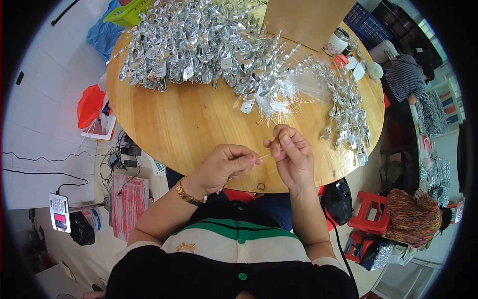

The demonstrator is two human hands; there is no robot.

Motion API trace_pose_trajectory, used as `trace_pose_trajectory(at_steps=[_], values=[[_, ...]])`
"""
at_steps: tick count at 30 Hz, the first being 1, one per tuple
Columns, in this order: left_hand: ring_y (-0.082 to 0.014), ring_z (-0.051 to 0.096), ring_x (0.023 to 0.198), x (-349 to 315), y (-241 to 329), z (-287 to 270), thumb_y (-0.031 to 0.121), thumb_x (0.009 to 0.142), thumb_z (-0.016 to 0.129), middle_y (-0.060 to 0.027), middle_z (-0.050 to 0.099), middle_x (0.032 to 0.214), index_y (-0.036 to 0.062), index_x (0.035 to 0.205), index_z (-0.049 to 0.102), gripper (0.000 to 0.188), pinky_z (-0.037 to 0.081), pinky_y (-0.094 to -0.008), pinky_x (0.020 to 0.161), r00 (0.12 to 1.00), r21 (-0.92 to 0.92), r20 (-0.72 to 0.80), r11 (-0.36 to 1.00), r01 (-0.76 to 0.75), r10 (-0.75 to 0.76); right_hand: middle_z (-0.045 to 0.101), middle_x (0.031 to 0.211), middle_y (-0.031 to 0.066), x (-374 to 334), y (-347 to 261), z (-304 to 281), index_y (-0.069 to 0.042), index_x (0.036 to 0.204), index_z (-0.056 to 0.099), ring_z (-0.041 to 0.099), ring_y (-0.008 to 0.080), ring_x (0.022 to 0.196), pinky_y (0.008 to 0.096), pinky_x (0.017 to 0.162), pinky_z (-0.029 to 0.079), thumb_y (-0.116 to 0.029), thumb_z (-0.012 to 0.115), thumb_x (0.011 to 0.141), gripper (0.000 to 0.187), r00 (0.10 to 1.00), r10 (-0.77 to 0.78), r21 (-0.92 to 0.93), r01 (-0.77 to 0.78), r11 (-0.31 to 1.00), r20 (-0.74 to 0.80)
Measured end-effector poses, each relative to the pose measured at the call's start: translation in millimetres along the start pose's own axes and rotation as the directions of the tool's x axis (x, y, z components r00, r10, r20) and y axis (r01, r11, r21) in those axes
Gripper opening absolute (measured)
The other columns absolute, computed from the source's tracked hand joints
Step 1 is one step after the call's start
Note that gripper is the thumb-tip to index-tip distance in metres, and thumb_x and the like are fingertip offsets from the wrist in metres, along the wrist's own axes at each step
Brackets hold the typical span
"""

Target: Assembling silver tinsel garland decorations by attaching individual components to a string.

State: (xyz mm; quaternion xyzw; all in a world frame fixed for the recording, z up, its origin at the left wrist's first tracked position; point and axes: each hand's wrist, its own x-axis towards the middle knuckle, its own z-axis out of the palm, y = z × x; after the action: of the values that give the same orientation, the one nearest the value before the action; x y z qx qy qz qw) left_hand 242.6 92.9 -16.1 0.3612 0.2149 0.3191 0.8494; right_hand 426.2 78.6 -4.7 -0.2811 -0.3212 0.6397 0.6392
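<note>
Over the near edge of the round wooden table, my left hand [225,167] pinches a thin pale thread [265,156] between thumb and fingertips. The thread runs across a short gap to my right hand [293,154], whose thumb and fingers are also closed on it. Just beyond my hands lies a bundle of white strings [279,102]. Behind it a large heap of twisted silver foil strips [194,45] covers the far part of the table. A smaller bunch of silver strips [346,107] rests to the right.
On the table [159,119] stand a brown cardboard box [306,22] and a glass jar [336,42] at the far right. A red stool [369,213] is at the right, where two other people sit. At the left are cables [117,154] and a scale display [59,213].
</note>
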Motion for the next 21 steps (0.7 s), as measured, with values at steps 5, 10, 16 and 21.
trace_pose_trajectory(at_steps=[5, 10, 16, 21], values=[[-0.0020, 0.032, 0.047, -6.8, 7.1, -8.0, 0.011, 0.089, 0.053, 0.0030, 0.051, 0.066, -0.0023, 0.094, 0.062, 0.017, 0.023, -0.0158, 0.044, 0.991, 0.120, -0.134, 0.992, 0.040, -0.024, 0.054, 0.092, 0.0088, 5.1, 0.1, -23.1, 0.000, 0.083, 0.056, 0.055, 0.0156, 0.072, 0.0300, 0.073, 0.045, -0.005, 0.052, 0.085, 0.006, 0.977, -0.179, -0.443, 0.211, 0.872, 0.113], [-0.0031, 0.042, 0.052, 1.4, 13.2, 1.2, 0.005, 0.089, 0.049, -0.0034, 0.061, 0.074, -0.0017, 0.093, 0.064, 0.017, 0.034, -0.0162, 0.049, 0.892, 0.140, -0.374, 0.966, -0.218, 0.256, 0.057, 0.086, 0.0129, -15.1, 12.2, 12.3, 0.000, 0.080, 0.060, 0.056, 0.0249, 0.086, 0.0305, 0.074, 0.046, 0.000, 0.058, 0.076, 0.005, 0.772, -0.142, -0.700, 0.626, 0.344, 0.620], [-0.0044, 0.055, 0.071, -3.1, 6.0, 3.0, 0.001, 0.084, 0.056, -0.0052, 0.063, 0.082, -0.0039, 0.100, 0.061, 0.017, 0.043, -0.0175, 0.064, 0.971, 0.624, -0.098, 0.773, -0.109, 0.216, 0.050, 0.107, 0.0088, -2.9, 9.8, 9.8, 0.000, 0.089, 0.052, 0.060, 0.0144, 0.082, 0.0258, 0.066, 0.048, -0.007, 0.048, 0.090, 0.008, 0.991, -0.082, -0.431, 0.120, 0.894, 0.107], [-0.0033, 0.052, 0.068, -3.4, 8.3, 1.5, 0.002, 0.082, 0.061, -0.0011, 0.061, 0.079, -0.0032, 0.098, 0.061, 0.017, 0.040, -0.0171, 0.061, 0.992, 0.475, 0.001, 0.873, -0.113, 0.128, 0.050, 0.100, 0.0073, -9.2, 10.9, 6.7, -0.001, 0.093, 0.051, 0.054, 0.0111, 0.067, 0.0177, 0.049, 0.038, -0.010, 0.048, 0.091, 0.009, 0.965, 0.261, -0.030, -0.261, 0.965, 0.014]])
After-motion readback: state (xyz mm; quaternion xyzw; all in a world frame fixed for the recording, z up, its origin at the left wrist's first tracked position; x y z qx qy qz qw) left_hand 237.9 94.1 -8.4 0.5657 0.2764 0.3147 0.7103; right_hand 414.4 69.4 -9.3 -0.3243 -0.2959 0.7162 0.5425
